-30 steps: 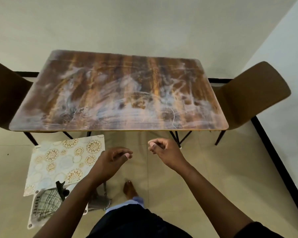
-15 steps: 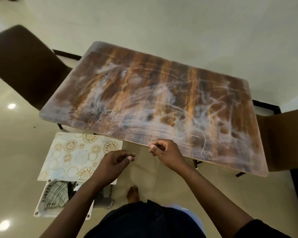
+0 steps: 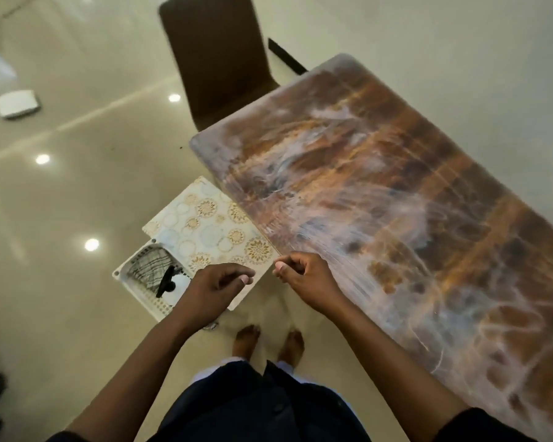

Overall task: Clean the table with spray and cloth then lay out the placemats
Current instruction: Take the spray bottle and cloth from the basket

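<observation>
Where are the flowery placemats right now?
The placemats lie on the floor left of the table, partly over a white basket that holds the cloth, just beyond the person's left hand.

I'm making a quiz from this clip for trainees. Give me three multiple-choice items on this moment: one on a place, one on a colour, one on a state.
1. Where do the placemats lie?
A. on the table
B. on the floor beside the table
C. on the chair

2. What colour is the chair?
A. dark brown
B. white
C. red

3. What do the hands hold?
A. a cloth
B. a spray bottle
C. nothing

Answers: 1 B, they lie on the floor by the table edge. 2 A, its back is dark brown. 3 C, left hand and right hand are loosely curled and hold nothing.
</observation>
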Demonstrator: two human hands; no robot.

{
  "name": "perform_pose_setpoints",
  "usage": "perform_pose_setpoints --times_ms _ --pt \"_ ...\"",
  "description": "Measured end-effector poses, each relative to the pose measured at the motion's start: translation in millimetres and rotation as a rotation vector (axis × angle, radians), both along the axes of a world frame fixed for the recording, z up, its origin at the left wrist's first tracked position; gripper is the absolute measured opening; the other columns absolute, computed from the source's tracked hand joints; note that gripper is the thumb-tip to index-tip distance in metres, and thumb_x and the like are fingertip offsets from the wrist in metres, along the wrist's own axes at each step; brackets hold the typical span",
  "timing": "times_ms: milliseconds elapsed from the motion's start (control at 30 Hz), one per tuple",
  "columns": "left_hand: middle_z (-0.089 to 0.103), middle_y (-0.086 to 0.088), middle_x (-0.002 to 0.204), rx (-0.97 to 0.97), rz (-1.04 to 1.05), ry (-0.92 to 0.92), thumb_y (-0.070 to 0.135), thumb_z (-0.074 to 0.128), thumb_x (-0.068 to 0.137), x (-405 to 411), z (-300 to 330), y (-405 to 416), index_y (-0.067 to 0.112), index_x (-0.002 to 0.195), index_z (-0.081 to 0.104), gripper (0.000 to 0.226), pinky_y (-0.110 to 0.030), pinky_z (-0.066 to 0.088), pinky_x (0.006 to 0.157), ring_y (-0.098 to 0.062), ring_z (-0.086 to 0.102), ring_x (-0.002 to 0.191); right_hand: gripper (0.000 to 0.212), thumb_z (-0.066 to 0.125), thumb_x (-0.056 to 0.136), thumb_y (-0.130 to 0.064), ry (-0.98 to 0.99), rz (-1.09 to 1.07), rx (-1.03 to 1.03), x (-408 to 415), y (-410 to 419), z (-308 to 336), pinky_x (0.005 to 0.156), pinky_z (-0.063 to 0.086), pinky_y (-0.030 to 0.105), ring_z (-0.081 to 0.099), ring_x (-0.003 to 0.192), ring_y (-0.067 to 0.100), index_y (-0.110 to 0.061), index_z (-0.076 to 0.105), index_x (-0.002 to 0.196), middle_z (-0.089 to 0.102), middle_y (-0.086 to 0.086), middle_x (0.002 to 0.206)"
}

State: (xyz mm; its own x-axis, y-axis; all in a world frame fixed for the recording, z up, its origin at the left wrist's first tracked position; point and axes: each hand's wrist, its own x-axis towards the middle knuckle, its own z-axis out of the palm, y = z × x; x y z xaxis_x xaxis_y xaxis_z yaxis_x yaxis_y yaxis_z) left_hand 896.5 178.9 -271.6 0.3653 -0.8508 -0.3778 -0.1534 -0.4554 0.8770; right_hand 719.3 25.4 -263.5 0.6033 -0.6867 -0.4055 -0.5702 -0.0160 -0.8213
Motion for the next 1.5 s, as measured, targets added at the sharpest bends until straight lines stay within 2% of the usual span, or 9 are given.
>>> perform_pose_setpoints --times_ms 300,433,600,767,933,1067,1133,1300,1500 --pt "0.084 0.012 0.1 -0.032 0.493 0.005 0.008 0.066 0.105 4 7 57 0.024 0.109 0.081 0.022 -0.016 0.058 0.084 -0.005 0.078 0.102 0.015 0.071 0.097 -0.027 -0.045 0.409 -0.035 79 -13 -10 0.085 0.062 0.048 0.074 0.088 0.01 -0.021 0.08 0.107 0.079 -0.008 0.095" --pt "0.085 0.004 0.1 -0.023 0.669 -0.028 0.008 0.066 0.106 42 -10 87 0.024 0.11 0.082 0.023 -0.031 0.059 0.089 -0.015 0.08 0.102 0.02 0.069 0.094 -0.038 -0.018 0.575 -0.081 136 -7 -16 0.082 0.062 0.049 0.074 0.086 0.013 -0.024 0.079 0.104 0.078 -0.007 0.092" --pt "0.084 0.002 0.1 0.064 0.806 -0.009 0.01 0.064 0.107 91 -53 122 0.022 0.109 0.082 0.021 -0.028 0.054 0.083 -0.01 0.079 0.098 0.015 0.069 0.098 -0.031 0.053 0.761 -0.149 210 10 -43 0.083 0.06 0.04 0.071 0.088 0.009 -0.023 0.079 0.106 0.077 -0.008 0.095" --pt "0.083 0.007 0.107 0.229 0.802 0.029 0.022 0.067 0.106 138 -118 141 0.033 0.107 0.082 0.018 -0.038 0.057 0.097 -0.014 0.076 0.107 0.017 0.067 0.098 -0.028 0.143 0.91 -0.202 279 28 -106 0.087 0.055 0.032 0.068 0.096 0.008 -0.023 0.077 0.111 0.076 -0.006 0.106" --pt "0.078 0.004 0.119 0.333 0.829 0.009 0.024 0.068 0.104 166 -184 144 0.026 0.113 0.082 0.016 -0.032 0.051 0.096 -0.013 0.069 0.109 0.023 0.063 0.097 -0.026 0.23 1.138 -0.347 341 49 -195 0.085 0.055 0.033 0.071 0.097 0.016 -0.028 0.074 0.117 0.077 -0.004 0.11" --pt "0.073 0.007 0.121 0.404 0.844 0.006 0.023 0.067 0.105 175 -238 148 0.023 0.122 0.079 0.021 -0.027 0.044 0.093 -0.014 0.068 0.105 0.04 0.061 0.092 -0.019 0.26 1.4 -0.533 375 63 -266 0.091 0.055 0.037 0.066 0.114 0.024 -0.029 0.068 0.13 0.071 -0.002 0.129" --pt "0.072 0.008 0.115 0.454 0.871 -0.028 0.023 0.067 0.104 176 -259 148 0.025 0.12 0.079 0.019 -0.027 0.043 0.089 -0.014 0.068 0.098 0.045 0.062 0.09 -0.015 0.233 1.52 -0.613 380 67 -291 0.091 0.057 0.043 0.064 0.117 0.027 -0.026 0.067 0.132 0.068 0.0 0.131" --pt "0.071 0.011 0.096 0.545 0.933 -0.158 0.027 0.069 0.101 180 -299 147 0.027 0.121 0.079 0.022 -0.027 0.041 0.081 -0.016 0.067 0.088 0.032 0.075 0.083 -0.018 0.044 1.643 -0.803 377 69 -335 0.065 0.058 0.044 0.061 0.101 0.03 -0.014 0.07 0.114 0.061 0.007 0.118" --pt "0.081 0.005 0.095 0.558 0.942 -0.226 0.035 0.076 0.094 188 -326 138 0.031 0.109 0.082 0.017 -0.032 0.053 0.079 -0.023 0.075 0.092 0.043 0.084 0.076 -0.027 -0.107 1.654 -0.873 371 68 -357 0.065 0.057 0.042 0.057 0.102 0.028 -0.01 0.067 0.112 0.059 0.012 0.118"
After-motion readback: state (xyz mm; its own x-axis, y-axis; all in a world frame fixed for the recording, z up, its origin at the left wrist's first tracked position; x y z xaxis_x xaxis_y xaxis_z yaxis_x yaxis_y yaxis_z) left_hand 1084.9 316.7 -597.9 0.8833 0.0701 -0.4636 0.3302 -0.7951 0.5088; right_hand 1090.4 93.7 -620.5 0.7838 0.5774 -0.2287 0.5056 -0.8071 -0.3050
